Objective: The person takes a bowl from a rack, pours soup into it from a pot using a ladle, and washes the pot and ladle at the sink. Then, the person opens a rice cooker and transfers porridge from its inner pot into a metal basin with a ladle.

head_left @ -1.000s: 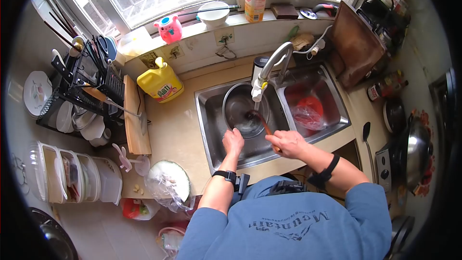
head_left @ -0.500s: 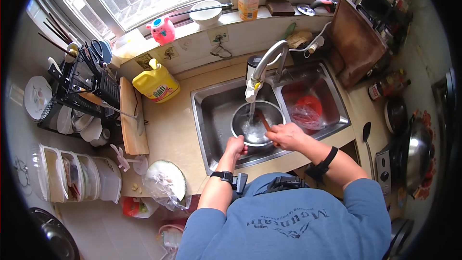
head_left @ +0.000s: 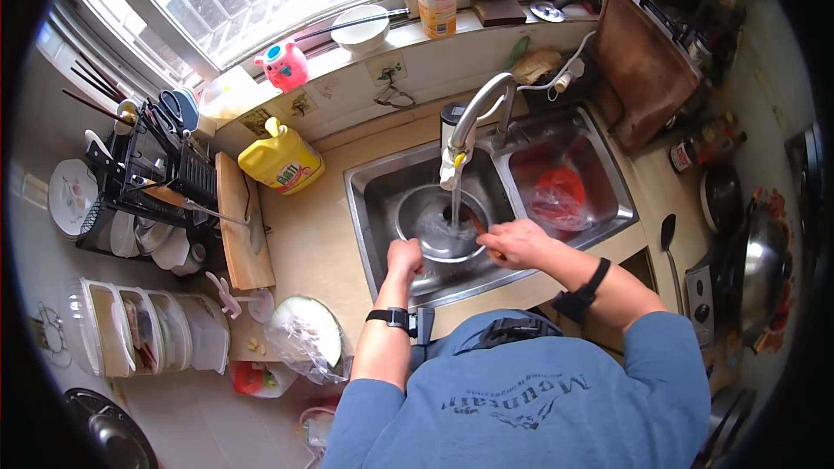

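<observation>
A round metal pot (head_left: 406,211) sits in the left basin of the steel sink (head_left: 365,208), with water in it. Water runs into it from the curved faucet (head_left: 473,113). My left hand (head_left: 406,258) is closed at the pot's near left edge, gripping it; the exact hold is hidden by the fingers. My right hand (head_left: 519,244) is wrapped round a brown-handled tool (head_left: 477,224) that slants down into the pot. The tool's dark head is blurred by the water.
A red strainer (head_left: 559,187) and clear plastic lie in the right basin. A yellow jug (head_left: 282,159) stands left of the sink. A cutting board (head_left: 239,226) and dish rack (head_left: 165,169) are farther left. Wrapped melon (head_left: 304,330) lies at the near left; a ladle (head_left: 667,239) lies right.
The pot has shifted left in the basin, my left hand moving left and slightly up with it. My right hand keeps hold of the tool in the pot.
</observation>
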A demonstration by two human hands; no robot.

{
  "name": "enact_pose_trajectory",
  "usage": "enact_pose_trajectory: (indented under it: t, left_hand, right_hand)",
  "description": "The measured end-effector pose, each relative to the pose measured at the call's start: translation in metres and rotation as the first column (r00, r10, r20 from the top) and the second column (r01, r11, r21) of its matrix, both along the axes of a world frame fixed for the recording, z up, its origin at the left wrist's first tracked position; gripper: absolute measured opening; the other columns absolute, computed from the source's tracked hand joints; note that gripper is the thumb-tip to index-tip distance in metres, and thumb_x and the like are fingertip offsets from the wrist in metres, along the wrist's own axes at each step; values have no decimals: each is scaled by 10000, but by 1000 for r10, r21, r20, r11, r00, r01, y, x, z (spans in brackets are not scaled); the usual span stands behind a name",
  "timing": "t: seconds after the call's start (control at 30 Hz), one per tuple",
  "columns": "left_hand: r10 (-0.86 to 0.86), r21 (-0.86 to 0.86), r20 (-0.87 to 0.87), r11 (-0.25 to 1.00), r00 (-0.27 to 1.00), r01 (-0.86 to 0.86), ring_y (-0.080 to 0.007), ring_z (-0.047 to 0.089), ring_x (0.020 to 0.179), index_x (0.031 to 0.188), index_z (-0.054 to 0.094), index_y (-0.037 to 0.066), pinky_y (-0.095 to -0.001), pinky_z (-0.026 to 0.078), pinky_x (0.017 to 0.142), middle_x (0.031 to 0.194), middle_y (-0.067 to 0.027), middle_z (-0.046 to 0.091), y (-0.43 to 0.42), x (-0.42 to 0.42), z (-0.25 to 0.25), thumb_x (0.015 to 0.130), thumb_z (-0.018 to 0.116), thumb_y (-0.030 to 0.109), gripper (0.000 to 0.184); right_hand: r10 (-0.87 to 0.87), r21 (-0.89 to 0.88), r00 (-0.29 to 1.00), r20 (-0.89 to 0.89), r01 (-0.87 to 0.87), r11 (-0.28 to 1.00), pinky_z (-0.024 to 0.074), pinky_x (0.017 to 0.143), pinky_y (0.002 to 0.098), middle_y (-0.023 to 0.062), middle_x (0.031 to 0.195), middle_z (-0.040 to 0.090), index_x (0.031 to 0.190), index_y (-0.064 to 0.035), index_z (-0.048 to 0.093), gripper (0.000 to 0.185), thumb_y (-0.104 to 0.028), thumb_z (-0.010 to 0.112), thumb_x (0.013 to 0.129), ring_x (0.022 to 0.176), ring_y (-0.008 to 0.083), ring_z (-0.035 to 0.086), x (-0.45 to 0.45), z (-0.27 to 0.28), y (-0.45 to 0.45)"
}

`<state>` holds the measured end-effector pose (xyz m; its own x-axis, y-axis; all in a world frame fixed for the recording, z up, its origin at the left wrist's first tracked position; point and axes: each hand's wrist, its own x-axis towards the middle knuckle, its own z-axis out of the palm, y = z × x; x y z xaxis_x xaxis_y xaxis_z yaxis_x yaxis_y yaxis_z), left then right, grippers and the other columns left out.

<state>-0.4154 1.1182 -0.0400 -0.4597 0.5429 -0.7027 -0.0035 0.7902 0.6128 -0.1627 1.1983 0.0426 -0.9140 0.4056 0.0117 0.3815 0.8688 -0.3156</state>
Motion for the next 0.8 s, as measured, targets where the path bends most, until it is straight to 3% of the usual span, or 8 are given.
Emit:
enact_pose_trajectory:
  t: [0.07, 0.1, 0.17, 0.37, 0.47, 0.63, 0.7, 0.8]
  left_hand:
    - [-181, -101, -233, 982, 956, 161, -387, 674, 701, 951, 619, -131, -442, 537, 710, 805, -313, 642, 0, -5, 22, 862, 475, 241, 410]
    - [-178, -105, -233, 982, 956, 157, -387, 674, 701, 951, 619, -131, -442, 537, 710, 805, -313, 642, -3, -5, 19, 862, 475, 241, 410]
    - [-124, 13, -590, 987, 798, 162, -438, 644, 866, 1039, 619, -73, -493, 494, 824, 904, -312, 643, -7, 1, 13, 872, 486, 264, 400]
    - [11, 212, -491, 971, 871, 107, -457, 621, 911, 1121, 579, -30, -513, 475, 840, 931, -295, 644, -4, 3, -21, 896, 477, 278, 394]
    - [113, 377, -196, 926, 974, -32, -193, 678, 597, 1003, 565, -42, -323, 542, 530, 770, -158, 658, 3, 17, -31, 949, 494, 220, 276]
    - [197, 368, 257, 885, 946, -284, -228, 672, 643, 1094, 524, -71, -313, 557, 538, 889, -161, 638, 14, 40, -47, 972, 451, 189, 297]
    - [258, 270, 454, 872, 853, -407, -239, 672, 674, 1094, 501, -77, -338, 568, 551, 910, -170, 627, 17, 42, -58, 972, 457, 205, 311]
    - [289, 112, 688, 864, 666, -491, -212, 637, 618, 949, 515, -33, -360, 574, 549, 773, -111, 600, 19, 49, -44, 968, 462, 203, 242]
  right_hand:
    - [-33, -216, 999, -28, 26, 976, 516, 624, 408, 59, 837, 602, 1067, -172, 626, 261, -199, 596, 809, 751, 291, 631, 11, 27, -15]
    - [-29, -220, 999, -29, 22, 975, 516, 624, 408, 59, 837, 602, 1067, -172, 626, 261, -199, 596, 809, 751, 291, 631, 14, 35, -20]
    - [-84, -312, 993, -78, 56, 948, 517, 638, 414, 58, 835, 607, 1082, -178, 623, 261, -204, 599, 823, 756, 299, 627, 18, 42, -25]
    - [-191, -128, 972, -134, 174, 976, 515, 581, 383, 55, 815, 600, 1087, -155, 623, 273, -199, 627, 817, 720, 276, 627, 26, 25, -34]
    - [-200, -202, 940, -278, 146, 968, 513, 540, 368, 43, 818, 621, 1067, -157, 642, 283, -143, 653, 785, 657, 259, 627, 23, 26, -43]
    - [-162, -92, 962, -221, 145, 985, 515, 568, 368, 54, 822, 612, 1095, -145, 625, 317, -161, 657, 780, 692, 256, 628, 32, 34, -31]
    - [-161, 33, 983, -92, 164, 986, 513, 574, 363, 60, 798, 601, 1101, -129, 618, 334, -160, 658, 770, 689, 249, 626, 35, 38, -26]
    - [-64, -37, 992, -105, 61, 997, 509, 574, 381, 64, 781, 585, 1129, -135, 592, 367, -171, 642, 767, 717, 255, 630, 23, 34, -29]
